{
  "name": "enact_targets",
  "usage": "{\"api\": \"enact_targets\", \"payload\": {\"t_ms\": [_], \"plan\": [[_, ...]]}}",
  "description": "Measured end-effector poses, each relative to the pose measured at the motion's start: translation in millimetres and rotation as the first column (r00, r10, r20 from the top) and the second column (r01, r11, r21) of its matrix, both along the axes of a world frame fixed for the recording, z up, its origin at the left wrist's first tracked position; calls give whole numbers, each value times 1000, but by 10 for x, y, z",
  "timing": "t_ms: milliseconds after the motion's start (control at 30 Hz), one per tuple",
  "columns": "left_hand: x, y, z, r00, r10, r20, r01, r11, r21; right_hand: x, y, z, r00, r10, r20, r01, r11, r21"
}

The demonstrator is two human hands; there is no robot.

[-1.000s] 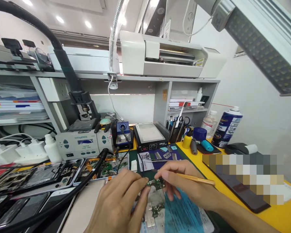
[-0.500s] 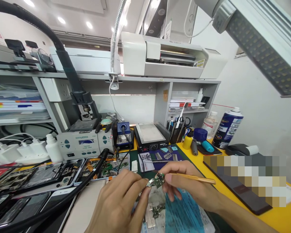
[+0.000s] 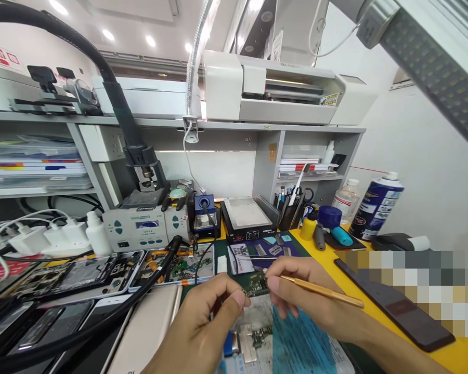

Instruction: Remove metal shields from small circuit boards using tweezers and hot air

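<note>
My left hand [image 3: 210,317] is closed, with thumb and forefinger pinching the left edge of a small green circuit board [image 3: 256,284]. Between the thumb and fingers of my right hand [image 3: 302,285] lies a slim gold-handled, pen-like tool [image 3: 325,293]. The tool's handle points right, and its working end is hidden by the fingers. My right fingertips are close beside the board's right edge; I cannot tell whether they touch it. Below the hands, another small circuit board [image 3: 262,336] lies beside a metal plate [image 3: 247,343] on the work surface, near a blue striped sheet [image 3: 302,343].
A black cable [image 3: 140,291] arcs across the left side over phone parts. Behind my hands stand a heating plate [image 3: 247,214], a soldering iron holder [image 3: 205,215] and a grey rework station [image 3: 146,228]. At right are a spray can [image 3: 376,208] and a dark phone-like slab [image 3: 398,306].
My left hand has rolled so its thumb shows more, and the board has turned to a darker face. The right hand keeps the gold tool. The whole view has shifted slightly.
</note>
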State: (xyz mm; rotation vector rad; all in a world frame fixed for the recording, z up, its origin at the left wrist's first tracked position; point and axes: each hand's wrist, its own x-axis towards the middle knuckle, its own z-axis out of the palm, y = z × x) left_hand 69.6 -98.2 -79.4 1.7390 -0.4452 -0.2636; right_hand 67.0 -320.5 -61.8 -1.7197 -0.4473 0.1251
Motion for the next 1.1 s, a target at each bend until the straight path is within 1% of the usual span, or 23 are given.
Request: {"api": "enact_targets", "payload": {"t_ms": [133,400,533,600,633,700,767,833,933,1000,1100], "plan": [[29,3,-30,1000,-16,-14,16,1000,-20,15,5,13,1000,12,-4,-12,1000,15],[27,-3,23,996,-18,-83,14,998,-57,2,-14,5,1000,4,-22,-4,1000,-5],[31,2,16,996,-17,-93,13,999,-48,-4,-5,20,1000,21,-18,-20,1000,8],[19,-4,24,998,-10,-70,8,1000,-27,-5,3,24,1000,23,-11,-23,1000,17],[6,-13,32,1000,-3,-31,3,1000,-6,-3,8,21,1000,17,-7,-16,1000,19],[-28,-45,46,995,7,100,-13,998,65,6,25,4,1000,-18,0,18,1000,20],[-64,-88,44,971,-11,238,-25,989,148,22,47,-21,998,-56,4,56,998,21],[-89,-122,22,937,-59,344,-16,977,213,36,66,-44,997,-74,-10,74,997,25],[-92,-116,-15,874,-143,464,5,958,285,37,71,-46,998,-59,-38,60,998,34],[-79,-77,-13,833,-127,539,-53,950,306,29,55,-28,998,-35,-60,38,998,45],[-60,-17,25,758,-52,650,-169,947,272,22,30,2,988,25,-154,-15,998,68]]}}
